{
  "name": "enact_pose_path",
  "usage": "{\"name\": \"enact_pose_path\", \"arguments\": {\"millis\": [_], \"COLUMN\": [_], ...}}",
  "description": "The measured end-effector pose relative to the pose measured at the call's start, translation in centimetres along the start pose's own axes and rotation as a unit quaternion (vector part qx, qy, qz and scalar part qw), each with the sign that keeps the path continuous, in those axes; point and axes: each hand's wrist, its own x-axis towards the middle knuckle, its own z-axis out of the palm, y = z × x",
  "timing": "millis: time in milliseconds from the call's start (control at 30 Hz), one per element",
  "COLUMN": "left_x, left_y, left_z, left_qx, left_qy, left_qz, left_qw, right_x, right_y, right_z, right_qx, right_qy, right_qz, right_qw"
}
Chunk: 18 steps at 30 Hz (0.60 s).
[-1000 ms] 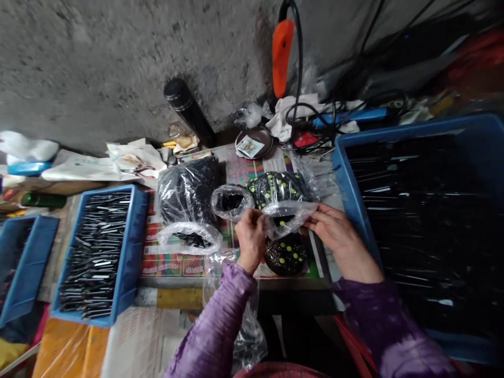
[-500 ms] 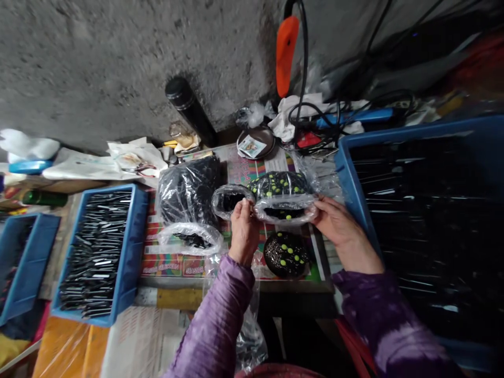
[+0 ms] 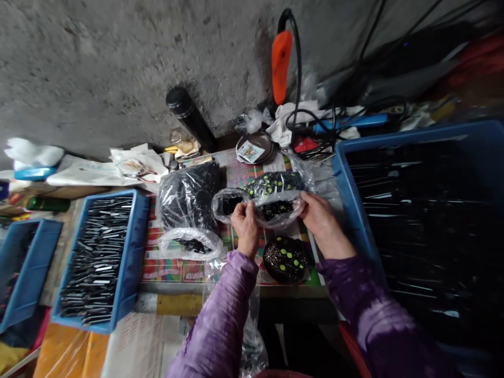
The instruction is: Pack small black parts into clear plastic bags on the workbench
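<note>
My left hand (image 3: 246, 229) and my right hand (image 3: 321, 215) both pinch the rim of a clear plastic bag (image 3: 277, 209), which holds a black object with yellow-green dots (image 3: 274, 184). Its mouth sags open between my hands. Just left of my left hand lies a small clear bag (image 3: 230, 205) with black contents. Below the held bag, a round black piece with yellow-green dots (image 3: 285, 259) rests on the table. A large bag of black items (image 3: 189, 197) and a smaller clear bag (image 3: 191, 244) lie further left.
A blue crate of black slender pieces (image 3: 98, 262) stands left of the printed table mat (image 3: 169, 270), with a smaller blue crate (image 3: 23, 268) beyond it. A large blue bin (image 3: 417, 226) stands right. Cables, cloth, a dish and a black flask line the concrete wall.
My hands have moved closer together, and my right hand has shifted left. The bag's mouth has narrowed and drooped, and the camera view has shifted slightly.
</note>
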Motion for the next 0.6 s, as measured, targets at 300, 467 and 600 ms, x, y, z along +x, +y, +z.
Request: {"name": "enact_pose_path", "arguments": {"millis": [300,467,600], "left_x": [-2.5,-4.8,-7.7], "left_y": [1.6,2.3,2.6], "left_z": [-2.3,-7.7,-17.1], "left_qx": [0.079,0.184,0.362], "left_qy": [-0.080,-0.057,0.002], "left_qz": [-0.002,0.039,0.058], "left_qw": [0.994,0.980,0.930], "right_x": [-1.2,1.4,1.4], "right_y": [-3.7,-3.7,-3.8], "right_z": [-4.7,-4.0,-4.4], "right_qx": [-0.472,-0.590,-0.590], "right_qy": [0.092,0.016,-0.009], "right_qz": [-0.273,-0.231,-0.221], "right_qw": [0.833,0.774,0.776]}}
